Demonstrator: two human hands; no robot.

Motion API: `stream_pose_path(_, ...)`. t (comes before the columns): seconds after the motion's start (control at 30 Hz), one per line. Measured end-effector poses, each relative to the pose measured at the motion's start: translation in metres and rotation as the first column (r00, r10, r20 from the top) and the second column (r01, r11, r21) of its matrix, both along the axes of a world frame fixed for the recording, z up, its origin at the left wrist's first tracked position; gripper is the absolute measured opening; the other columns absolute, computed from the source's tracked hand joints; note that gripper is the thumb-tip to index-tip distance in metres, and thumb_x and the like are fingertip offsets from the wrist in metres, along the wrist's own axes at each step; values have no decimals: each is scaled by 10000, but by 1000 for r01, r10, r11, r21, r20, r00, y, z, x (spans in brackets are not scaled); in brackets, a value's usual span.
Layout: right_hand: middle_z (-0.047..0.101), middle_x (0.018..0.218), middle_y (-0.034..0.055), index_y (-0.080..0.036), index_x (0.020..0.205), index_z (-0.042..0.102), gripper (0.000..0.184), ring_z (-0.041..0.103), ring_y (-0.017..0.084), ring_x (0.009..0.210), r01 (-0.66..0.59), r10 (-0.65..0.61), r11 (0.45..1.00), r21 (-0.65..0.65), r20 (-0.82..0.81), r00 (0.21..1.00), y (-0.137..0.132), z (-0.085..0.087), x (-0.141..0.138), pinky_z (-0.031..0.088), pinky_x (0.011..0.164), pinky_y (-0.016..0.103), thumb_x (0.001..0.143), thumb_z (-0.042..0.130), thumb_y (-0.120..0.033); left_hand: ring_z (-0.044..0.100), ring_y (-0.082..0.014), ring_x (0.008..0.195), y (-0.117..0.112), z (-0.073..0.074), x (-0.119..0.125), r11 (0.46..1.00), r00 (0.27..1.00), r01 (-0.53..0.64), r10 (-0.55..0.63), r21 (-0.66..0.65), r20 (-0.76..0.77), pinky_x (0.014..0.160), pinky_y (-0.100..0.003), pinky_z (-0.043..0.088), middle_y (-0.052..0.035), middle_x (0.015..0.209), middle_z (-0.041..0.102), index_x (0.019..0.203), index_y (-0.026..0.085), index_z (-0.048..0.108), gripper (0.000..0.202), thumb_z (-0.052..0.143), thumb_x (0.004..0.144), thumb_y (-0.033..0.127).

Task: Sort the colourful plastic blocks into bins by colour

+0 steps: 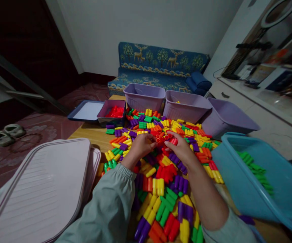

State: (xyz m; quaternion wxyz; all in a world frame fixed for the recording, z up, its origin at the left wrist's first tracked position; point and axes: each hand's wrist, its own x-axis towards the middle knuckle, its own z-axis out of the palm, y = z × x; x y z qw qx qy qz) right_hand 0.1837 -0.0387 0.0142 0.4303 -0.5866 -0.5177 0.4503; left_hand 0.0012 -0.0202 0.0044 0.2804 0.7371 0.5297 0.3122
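My left hand (143, 145) is closed on an orange-red plastic building block (158, 138) whose round hollow ends point up at me. Just to its right, my right hand (180, 147) grips a red building block (173, 139) between thumb and fingers. The two held blocks are close together; fingers hide where they meet, so I cannot tell if they are joined. Beneath both hands spreads a heap of similar tube-shaped blocks in red, yellow, green, purple and orange, with a red cluster (166, 173) nearest my wrists.
Lilac bins (144, 98) line the table's far side. A dark-rimmed box (111, 118) of red pieces stands beside a shallow tray (86, 110). At right is a blue bin (233, 175) with green blocks (256, 172). Pale lids (47, 189) lie at left; a sofa (161, 67) stands beyond.
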Motion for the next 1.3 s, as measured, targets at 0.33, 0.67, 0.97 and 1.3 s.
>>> stream_pose_path(0.33,691,946,52,-167,1103,629,434,621,114,570,4,-3,998,69,-18,1000,-5,-10,2,486,443,211,683,657,-276,680,-208,842,-4,-1,8,997,993,74,-77,29,89,755,-291,504,-89,964,739,1196,147,638,448,673,795,345)
stream_pose_path(0.67,648,568,19,-151,798,618,373,614,144,475,50,-45,998,30,-145,988,-7,-1,7,392,348,178,671,740,-480,457,-101,458,3,-6,2,986,954,-168,158,14,256,472,-224,304,2,455,503,541,137,604,531,479,884,522)
stream_pose_path(0.97,716,790,48,-162,934,686,366,684,154,621,-117,81,988,-102,-302,950,-13,3,-1,538,462,209,720,710,-459,658,-171,806,-2,-2,11,994,896,114,-103,2,431,739,-262,508,-62,894,721,1186,151,648,481,669,793,428)
stream_pose_path(1.3,698,1023,49,-205,1056,602,478,701,192,888,27,-30,1000,-13,-567,823,-9,0,-6,602,787,327,618,791,-225,659,-182,811,8,-14,7,994,783,-45,95,-96,615,739,-284,528,-73,885,708,1129,102,648,497,694,734,400)
